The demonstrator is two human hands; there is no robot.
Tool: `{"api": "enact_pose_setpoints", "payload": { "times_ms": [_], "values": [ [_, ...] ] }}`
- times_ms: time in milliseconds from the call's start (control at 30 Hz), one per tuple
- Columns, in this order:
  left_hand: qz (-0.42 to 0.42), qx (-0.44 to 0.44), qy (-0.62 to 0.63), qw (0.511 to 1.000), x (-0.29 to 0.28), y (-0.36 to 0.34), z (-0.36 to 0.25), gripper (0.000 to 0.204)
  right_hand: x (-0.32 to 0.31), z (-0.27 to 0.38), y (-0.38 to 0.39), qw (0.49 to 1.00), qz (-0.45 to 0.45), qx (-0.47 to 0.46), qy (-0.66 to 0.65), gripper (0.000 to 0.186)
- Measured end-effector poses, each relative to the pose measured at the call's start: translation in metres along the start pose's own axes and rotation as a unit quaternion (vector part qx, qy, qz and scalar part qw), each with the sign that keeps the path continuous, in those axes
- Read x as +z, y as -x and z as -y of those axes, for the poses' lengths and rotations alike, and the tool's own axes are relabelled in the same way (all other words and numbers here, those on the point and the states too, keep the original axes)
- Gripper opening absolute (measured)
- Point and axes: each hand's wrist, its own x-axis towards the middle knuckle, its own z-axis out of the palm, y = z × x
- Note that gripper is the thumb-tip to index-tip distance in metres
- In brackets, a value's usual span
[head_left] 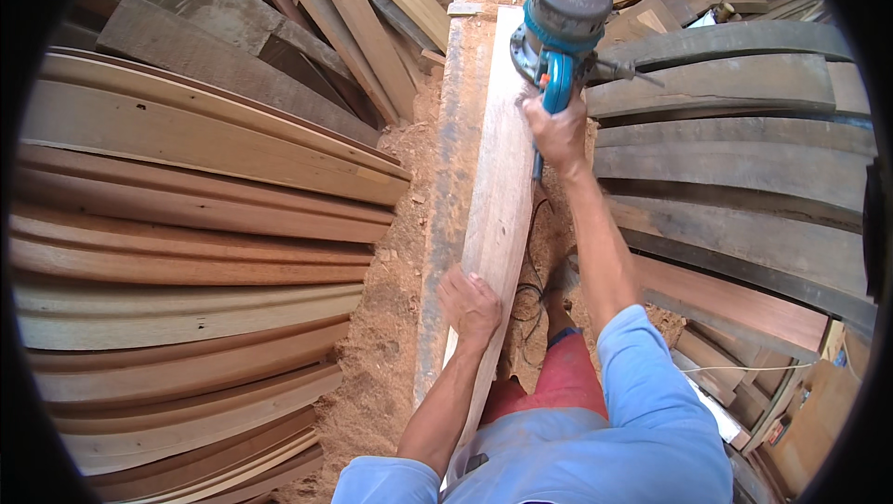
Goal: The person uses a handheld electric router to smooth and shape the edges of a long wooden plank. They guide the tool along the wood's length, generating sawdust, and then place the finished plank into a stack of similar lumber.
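Observation:
A pale wooden board [496, 197] lies lengthwise on a worn, dust-covered bench plank [446, 151]. At its far end a power router [564, 9] with a teal and dark grey body rests over the board's edge. My right hand [558, 132] is closed on the router's handle, its cord dropping below. Nearer me, my left hand [470, 304] grips the board with bent fingers.
Stacked planks [186, 179] fill the left side, and darker boards [726, 160] are stacked close on the right. Loose timbers [391, 20] lean at the back. Sawdust [381, 364] and the looped black cord [528, 299] lie on the floor beside the bench.

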Motion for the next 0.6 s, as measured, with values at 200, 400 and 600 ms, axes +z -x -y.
{"api": "enact_pose_setpoints", "payload": {
  "times_ms": [200,400,600],
  "values": [
    [-0.010,0.002,0.010,1.000,0.002,0.000,0.002,0.036,-0.021,0.016,0.110,0.991,0.078,0.113,-0.006,0.035],
    [0.010,0.001,0.001,1.000,0.000,-0.002,-0.002,0.037,-0.021,0.043,0.135,0.996,0.046,0.073,-0.009,0.035],
    [-0.013,0.011,0.002,1.000,0.001,-0.001,-0.002,0.035,-0.009,0.010,0.086,0.999,0.027,0.032,-0.021,0.030]
  ]
}}
